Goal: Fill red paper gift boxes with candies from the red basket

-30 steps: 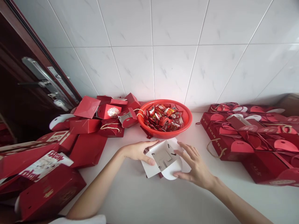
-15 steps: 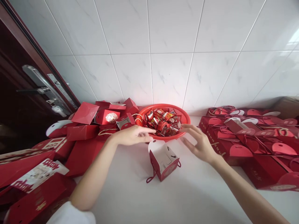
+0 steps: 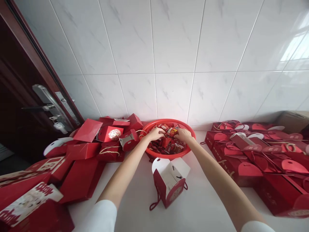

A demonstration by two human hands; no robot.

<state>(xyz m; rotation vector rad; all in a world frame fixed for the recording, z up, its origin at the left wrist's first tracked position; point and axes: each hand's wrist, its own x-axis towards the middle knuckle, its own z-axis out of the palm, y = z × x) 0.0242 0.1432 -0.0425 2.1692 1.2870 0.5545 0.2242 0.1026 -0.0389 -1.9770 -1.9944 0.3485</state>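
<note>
Both my hands reach into a red plastic basket [image 3: 193, 141] filled with wrapped candies [image 3: 166, 146]. On the left side of the pile, my left hand [image 3: 155, 133] has its fingers curled among the candies; what they pinch is too small to make out. Opposite it, my right hand [image 3: 183, 135] is closed at the edge of a red and yellow wrapped candy [image 3: 173, 131], its fingertips partly hidden. In front of the basket, between my forearms, a small red gift box [image 3: 169, 187] stands with its white-lined flaps raised and cord handles hanging at its sides.
Red boxes [image 3: 82, 177] lie in a jumbled heap on the left, beside a dark door with a metal handle [image 3: 49, 108]. Rows of red boxes with cord handles [image 3: 241, 161] stand on the right. A tiled wall [image 3: 173, 93] rises behind the white tabletop [image 3: 135, 199].
My hands have moved forward from above the small box and the basket's near rim down into the candies. The view has tilted up slightly, while the small box stays standing in place.
</note>
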